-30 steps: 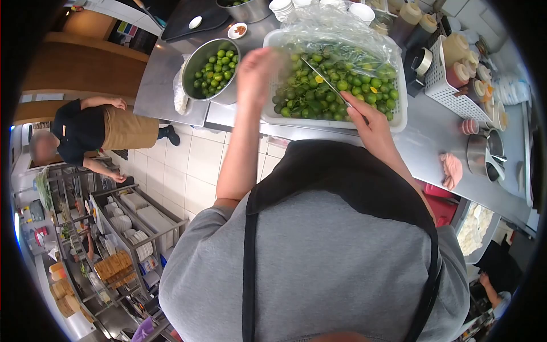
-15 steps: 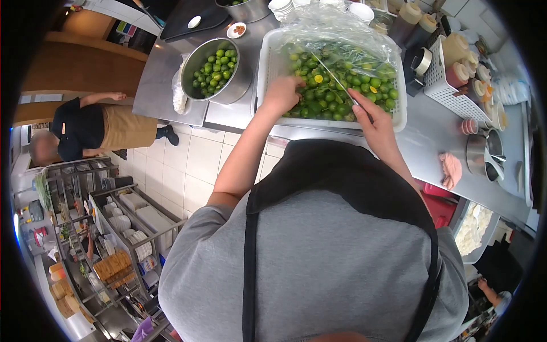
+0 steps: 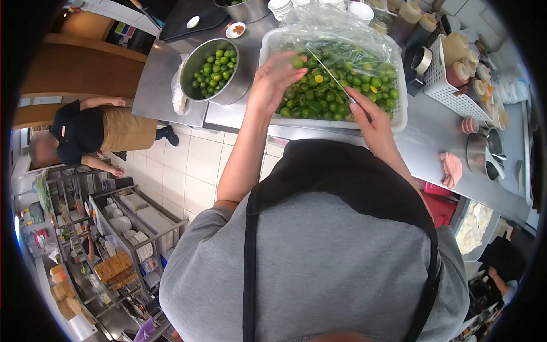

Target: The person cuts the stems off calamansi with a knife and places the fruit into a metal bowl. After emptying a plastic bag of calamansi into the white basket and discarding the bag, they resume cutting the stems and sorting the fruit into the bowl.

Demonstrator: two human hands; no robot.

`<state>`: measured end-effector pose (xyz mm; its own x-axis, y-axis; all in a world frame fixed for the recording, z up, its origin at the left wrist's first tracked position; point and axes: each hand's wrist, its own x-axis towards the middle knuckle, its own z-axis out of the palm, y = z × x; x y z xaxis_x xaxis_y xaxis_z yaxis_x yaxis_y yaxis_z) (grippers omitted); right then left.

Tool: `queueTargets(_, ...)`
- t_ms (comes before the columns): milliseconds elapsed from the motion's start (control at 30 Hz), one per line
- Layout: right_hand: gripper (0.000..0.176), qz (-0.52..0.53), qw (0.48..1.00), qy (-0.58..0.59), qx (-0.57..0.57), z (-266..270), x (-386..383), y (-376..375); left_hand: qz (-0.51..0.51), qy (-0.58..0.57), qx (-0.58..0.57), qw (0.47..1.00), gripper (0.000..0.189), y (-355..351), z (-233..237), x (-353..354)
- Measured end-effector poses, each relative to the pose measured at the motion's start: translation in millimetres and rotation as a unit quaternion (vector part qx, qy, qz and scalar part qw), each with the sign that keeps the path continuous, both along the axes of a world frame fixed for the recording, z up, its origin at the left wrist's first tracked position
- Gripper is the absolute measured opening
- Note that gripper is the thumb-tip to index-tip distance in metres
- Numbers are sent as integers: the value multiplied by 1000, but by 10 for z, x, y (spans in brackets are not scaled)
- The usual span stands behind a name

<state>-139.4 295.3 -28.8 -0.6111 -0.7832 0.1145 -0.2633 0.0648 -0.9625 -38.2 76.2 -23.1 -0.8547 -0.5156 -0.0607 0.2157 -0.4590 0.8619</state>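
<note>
Between the thumb and fingers of my left hand (image 3: 273,81) is a green lime (image 3: 297,62), raised over the left part of a white plastic tub (image 3: 400,118). My right hand (image 3: 370,117) grips a knife (image 3: 331,76) by its handle, the thin blade slanting up and left across the fruit. Many small green limes (image 3: 325,94) fill the tub, some with leaves and a few yellowish. A clear plastic bag (image 3: 342,37) covers the far part of them. Left of the tub stands a steel pot (image 3: 242,74) with more limes inside.
A white basket (image 3: 453,94) of sauce bottles stands at the right, near a pink cloth (image 3: 451,169). Behind are stacked white cups (image 3: 280,8) and a small dish (image 3: 235,30). Another person (image 3: 85,128) stands at the left, near a dish rack (image 3: 137,222).
My left hand has moved up and left from among the limes and now holds one. My right hand and the knife barely shifted. The person at the left has moved an arm.
</note>
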Motion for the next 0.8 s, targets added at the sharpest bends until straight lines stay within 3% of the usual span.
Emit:
queueTargets(200,31,21,1000,2,1,-22,31,-28,89,11,-57,994,26,136,-22,-57)
queueTargets(433,31,37,999,39,-3,-19,58,-19,125,-9,-83,989,21,137,-96,-104)
queueTargets(600,31,22,998,52,10,3,55,-29,160,-60,-208,963,19,147,-208,-118)
queueTargets(767,30,4,997,69,25,-9,20,-108,87,-16,-132,987,16,360,-116,-123)
queueTargets(800,30,4,998,66,9,5,30,-113,72,-11,-68,995,19,359,-60,-111)
